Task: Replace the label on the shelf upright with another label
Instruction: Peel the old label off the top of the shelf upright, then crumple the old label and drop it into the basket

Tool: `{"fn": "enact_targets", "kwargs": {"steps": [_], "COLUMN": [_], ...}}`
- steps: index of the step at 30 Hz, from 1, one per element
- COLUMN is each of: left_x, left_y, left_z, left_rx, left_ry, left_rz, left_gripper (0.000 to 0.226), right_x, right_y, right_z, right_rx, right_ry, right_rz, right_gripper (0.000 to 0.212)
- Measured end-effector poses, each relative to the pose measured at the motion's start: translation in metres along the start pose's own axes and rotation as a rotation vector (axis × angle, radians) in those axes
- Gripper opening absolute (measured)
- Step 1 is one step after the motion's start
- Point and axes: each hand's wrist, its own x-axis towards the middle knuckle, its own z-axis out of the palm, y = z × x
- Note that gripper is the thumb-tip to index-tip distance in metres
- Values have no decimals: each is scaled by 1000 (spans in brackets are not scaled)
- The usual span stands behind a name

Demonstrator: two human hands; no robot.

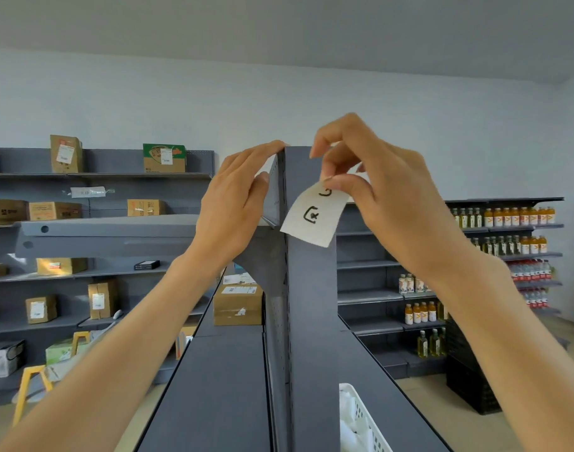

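Note:
A grey shelf upright (pixel 311 288) rises through the middle of the view. My right hand (pixel 380 187) pinches the top of a white paper label (pixel 313 216) with black handwritten marks; the label hangs tilted in front of the upright's face, near its top. Whether any part of it still sticks to the metal I cannot tell. My left hand (pixel 236 197) rests against the upright's top left corner, fingers along the perforated side panel, holding nothing.
A white slotted basket (pixel 365 419) sits on the shelf at lower right. Grey shelves (pixel 116 223) with cardboard boxes (pixel 238 303) fill the left; bottle shelves (pixel 507 223) stand on the right. A yellow stool (pixel 31 383) stands on the floor at lower left.

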Motion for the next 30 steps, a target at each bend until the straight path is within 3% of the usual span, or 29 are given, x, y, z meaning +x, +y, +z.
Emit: {"fn": "enact_targets", "kwargs": {"steps": [5, 9, 14, 20, 23, 26, 30], "left_x": [-33, -86, -113, -131, -139, -150, -171], "left_y": [32, 55, 57, 74, 84, 91, 97], "left_z": [-15, -17, -4, 1, 2, 3, 3], "left_rx": [-283, -277, -367, -593, -621, -591, -573], "left_ry": [40, 1, -12, 97, 100, 73, 26], "left_rz": [-19, 55, -218, -436, -460, -468, -476], "left_gripper": [36, 16, 32, 34, 39, 42, 45], "right_x": [-8, -17, -29, -74, -101, -117, -139], "right_y": [-7, -11, -13, -10, -9, -10, -15], "right_z": [0, 2, 13, 29, 39, 44, 45], "right_rx": [39, 78, 168, 316, 530, 734, 784], "right_ry": [-159, -202, -315, -81, -91, -74, -12], "right_rz": [55, 22, 57, 141, 316, 455, 542], "right_gripper": [43, 43, 39, 31, 23, 30, 33]}}
